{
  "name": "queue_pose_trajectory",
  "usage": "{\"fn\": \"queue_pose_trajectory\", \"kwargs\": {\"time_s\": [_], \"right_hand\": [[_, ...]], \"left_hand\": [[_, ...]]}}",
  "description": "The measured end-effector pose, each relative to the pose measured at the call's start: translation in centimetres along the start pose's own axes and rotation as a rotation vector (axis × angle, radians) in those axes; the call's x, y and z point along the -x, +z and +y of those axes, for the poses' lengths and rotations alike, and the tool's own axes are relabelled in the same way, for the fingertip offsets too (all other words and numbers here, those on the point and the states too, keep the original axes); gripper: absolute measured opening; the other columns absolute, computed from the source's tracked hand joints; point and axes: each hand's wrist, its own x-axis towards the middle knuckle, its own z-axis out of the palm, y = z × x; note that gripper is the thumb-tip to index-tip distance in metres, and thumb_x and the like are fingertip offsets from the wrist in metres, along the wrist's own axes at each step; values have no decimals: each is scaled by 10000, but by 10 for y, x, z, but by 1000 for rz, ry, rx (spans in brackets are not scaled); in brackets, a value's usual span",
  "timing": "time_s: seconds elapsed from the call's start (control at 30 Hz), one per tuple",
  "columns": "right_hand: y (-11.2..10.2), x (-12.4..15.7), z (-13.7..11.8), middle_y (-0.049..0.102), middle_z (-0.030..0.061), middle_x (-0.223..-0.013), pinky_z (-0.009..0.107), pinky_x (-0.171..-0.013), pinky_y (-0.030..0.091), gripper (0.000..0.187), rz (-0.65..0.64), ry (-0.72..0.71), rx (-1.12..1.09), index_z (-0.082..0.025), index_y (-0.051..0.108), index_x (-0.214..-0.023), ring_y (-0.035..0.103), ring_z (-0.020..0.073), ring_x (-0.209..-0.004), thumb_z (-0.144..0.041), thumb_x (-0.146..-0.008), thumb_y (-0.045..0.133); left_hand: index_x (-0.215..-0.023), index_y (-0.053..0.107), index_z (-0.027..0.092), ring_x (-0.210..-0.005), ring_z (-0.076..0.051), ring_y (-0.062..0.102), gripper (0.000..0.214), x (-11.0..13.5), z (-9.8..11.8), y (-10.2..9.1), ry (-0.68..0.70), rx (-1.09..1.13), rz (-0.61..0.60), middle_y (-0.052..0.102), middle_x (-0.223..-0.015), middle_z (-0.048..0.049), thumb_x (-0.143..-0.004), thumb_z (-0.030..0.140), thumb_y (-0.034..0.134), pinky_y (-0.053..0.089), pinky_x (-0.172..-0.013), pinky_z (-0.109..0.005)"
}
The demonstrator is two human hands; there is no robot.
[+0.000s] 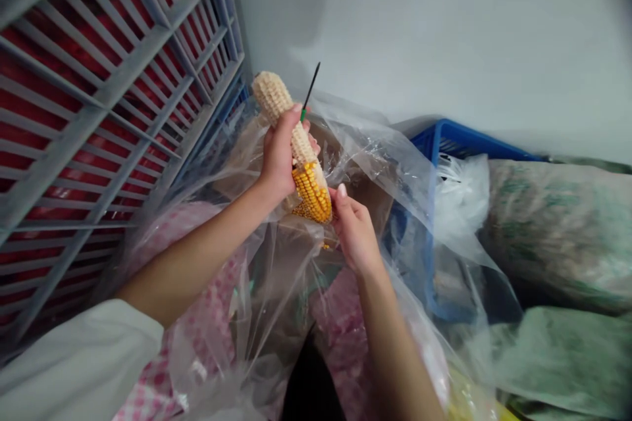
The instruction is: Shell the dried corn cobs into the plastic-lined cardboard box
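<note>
My left hand (279, 154) is wrapped round a corn cob (291, 138) held up over a clear plastic bag (276, 263). The cob's upper part is bare and pale; yellow kernels (312, 192) remain at its lower end. A thin dark spike with a green base (310, 89) sticks up beside the cob from my left hand's fingers. My right hand (353, 230) is closed against the kernelled end, thumb pressed on the kernels. A loose kernel shows just below the cob.
Stacked grey crates with red contents (99, 99) rise at the left. A blue crate (444, 145) lined with plastic stands at the right, with greenish filled sacks (557, 230) beside it. A pale wall is behind. Pink checked cloth (158, 381) lies under the bag.
</note>
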Motion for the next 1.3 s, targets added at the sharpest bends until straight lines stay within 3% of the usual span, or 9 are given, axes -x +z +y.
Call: {"fn": "queue_pose_trajectory", "kwargs": {"time_s": [0.13,0.3,0.6,0.7,0.77,0.9,1.07,1.2,1.3], "right_hand": [[1,3,-5,664,24,-880,274,-721,440,396,-22,-23,183,-203,640,-1026,583,168,-820,-468,-748,544],[5,4,-9,645,10,-838,247,-678,406,391,20,-94,416,-196,629,-1039,544,140,-741,-460,-800,468],[15,7,4,606,7,-752,230,-609,357,390,167,-155,459,-181,631,-847,489,133,-664,-466,-842,364],[14,4,9,523,-15,-584,222,-502,285,457,277,-90,428,-168,578,-663,394,106,-530,-525,-828,344],[10,1,10,483,-20,-535,221,-475,256,491,253,-45,379,-167,558,-624,360,98,-497,-563,-812,339],[3,-3,2,556,12,-612,229,-541,338,536,115,-5,287,-163,637,-768,455,122,-565,-583,-812,306],[5,2,-8,597,4,-723,237,-637,379,395,45,-113,461,-187,610,-1010,507,135,-672,-479,-797,451],[11,6,-4,600,2,-731,231,-594,352,362,117,-148,542,-194,611,-970,481,125,-625,-443,-840,383],[14,5,4,553,-5,-641,233,-540,310,389,248,-150,586,-180,610,-811,423,113,-552,-456,-853,338]], "left_hand": [[-701,529,166,-374,-24,334,150,2,-2,-1,-13,-25,-36,396,-513,55,-787,276,474,276,-394,-172],[-694,525,165,-366,-24,348,149,1,-2,-1,-28,-49,-45,396,-501,54,-791,257,459,281,-378,-167],[-790,576,212,-444,-85,478,177,-2,-4,-2,-91,-79,61,480,-541,23,-740,381,555,344,-421,-215],[-750,562,200,-387,-56,413,141,0,-7,-1,-109,-69,5,459,-526,37,-749,339,546,325,-398,-206],[-694,544,185,-365,-40,374,130,1,-9,-1,-93,-62,-44,439,-516,43,-759,296,524,307,-381,-195],[-686,539,179,-376,-38,385,155,-3,-14,-4,-85,-105,-16,443,-526,44,-716,328,564,293,-372,-188],[-707,544,176,-393,-40,397,200,-5,-15,-7,-94,-148,23,448,-530,46,-689,371,582,308,-394,-183],[-697,538,174,-386,-38,397,178,-4,-19,-8,-74,-149,0,442,-529,52,-688,344,590,301,-392,-185],[-679,531,172,-386,-37,399,162,-1,-23,-7,-80,-139,-18,436,-534,54,-683,324,588,291,-387,-189]]}}
